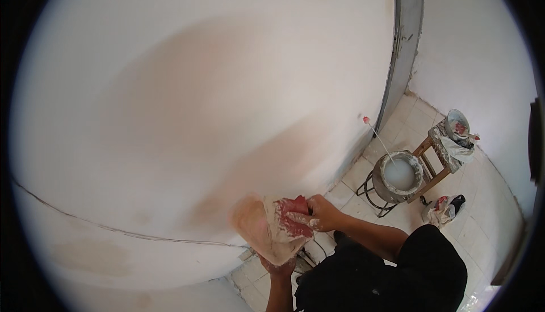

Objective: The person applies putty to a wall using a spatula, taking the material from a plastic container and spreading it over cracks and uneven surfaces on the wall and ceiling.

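My left hand [278, 265] is closed from below around a rounded, plaster-smeared holder [252, 225] of beige and pinkish colour, in front of the white wall. Thick pale plaster lies along its right part. Over that plaster my right hand [325, 214] grips a flat red plaster scraper [294, 224], its face coated with pale smears. The scraper touches the holder or the plaster on it. The holder hides most of my left fingers.
A pot of whitish liquid [400, 174], with a stick [381, 143] in it, stands on a black metal stand [369, 194]. Beside it, a wooden stool [427, 167] bears a smeared bucket [456, 120]. A bag [443, 211] sits on the tiled floor. Wires [142, 235] run along the wall.
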Motion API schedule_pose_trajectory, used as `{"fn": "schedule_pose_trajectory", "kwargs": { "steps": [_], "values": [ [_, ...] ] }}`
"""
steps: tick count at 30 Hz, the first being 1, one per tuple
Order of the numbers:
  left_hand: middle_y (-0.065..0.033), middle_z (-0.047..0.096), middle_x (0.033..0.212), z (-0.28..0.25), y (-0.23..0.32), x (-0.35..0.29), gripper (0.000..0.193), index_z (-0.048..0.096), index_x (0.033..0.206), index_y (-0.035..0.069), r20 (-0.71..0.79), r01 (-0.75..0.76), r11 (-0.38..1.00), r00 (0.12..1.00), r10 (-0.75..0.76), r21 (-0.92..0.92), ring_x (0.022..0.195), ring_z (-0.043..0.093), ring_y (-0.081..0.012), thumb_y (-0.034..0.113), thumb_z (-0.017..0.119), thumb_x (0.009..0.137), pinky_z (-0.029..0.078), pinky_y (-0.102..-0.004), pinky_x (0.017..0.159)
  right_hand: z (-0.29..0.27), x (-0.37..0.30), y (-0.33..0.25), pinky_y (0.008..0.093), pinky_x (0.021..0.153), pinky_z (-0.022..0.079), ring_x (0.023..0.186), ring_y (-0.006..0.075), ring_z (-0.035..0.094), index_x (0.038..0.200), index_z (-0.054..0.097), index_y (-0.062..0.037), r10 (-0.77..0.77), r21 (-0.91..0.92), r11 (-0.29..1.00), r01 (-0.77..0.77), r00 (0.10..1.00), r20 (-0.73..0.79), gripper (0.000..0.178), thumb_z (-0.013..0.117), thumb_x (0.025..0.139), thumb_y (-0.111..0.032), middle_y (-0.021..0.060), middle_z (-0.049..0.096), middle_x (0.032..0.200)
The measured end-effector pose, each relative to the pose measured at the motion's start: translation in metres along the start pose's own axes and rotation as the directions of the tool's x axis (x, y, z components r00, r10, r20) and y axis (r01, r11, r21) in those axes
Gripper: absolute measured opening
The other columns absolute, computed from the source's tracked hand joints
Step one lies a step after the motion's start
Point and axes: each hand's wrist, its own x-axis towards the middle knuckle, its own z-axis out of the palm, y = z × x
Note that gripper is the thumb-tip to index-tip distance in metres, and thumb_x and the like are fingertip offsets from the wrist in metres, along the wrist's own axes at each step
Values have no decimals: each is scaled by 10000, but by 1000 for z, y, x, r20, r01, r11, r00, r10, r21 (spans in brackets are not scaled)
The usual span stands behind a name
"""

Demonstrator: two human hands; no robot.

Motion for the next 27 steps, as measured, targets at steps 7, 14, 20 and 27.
{"fn": "schedule_pose_trajectory", "kwargs": {
  "steps": [7,14,20,27],
  "values": [
    [-112,473,1223,56,32,3,638,387,1246,47,111,174,818,985,-135,-549,1045,526,-318,281,696,739,411,-430,911,-58,-16,-32,247,644,481,715,81,588,952,613,20,19,307,952,9,996,-91,211,584,862,-169,17,645,816],
    [-71,347,1355,111,66,-3,677,243,1370,141,7,-84,992,996,84,94,1212,375,-298,575,345,860,345,-492,973,-160,30,-98,277,776,463,884,147,595,1050,576,45,-349,426,644,636,739,-577,210,529,875,-60,73,636,949],
    [-53,351,1351,118,80,-12,658,251,1367,157,6,7,885,1000,-5,-466,1217,368,-286,568,350,863,366,-488,960,-186,52,-155,218,762,442,813,47,550,985,610,8,-336,430,578,693,683,-649,146,562,862,-52,23,623,919],
    [-89,424,1269,154,114,-24,711,283,1315,80,-220,-63,992,975,38,-109,1131,455,-272,416,570,758,409,-422,924,-204,39,-165,214,741,440,756,50,545,937,619,24,-286,273,621,735,536,-794,124,565,861,-57,25,629,871]
  ]
}}
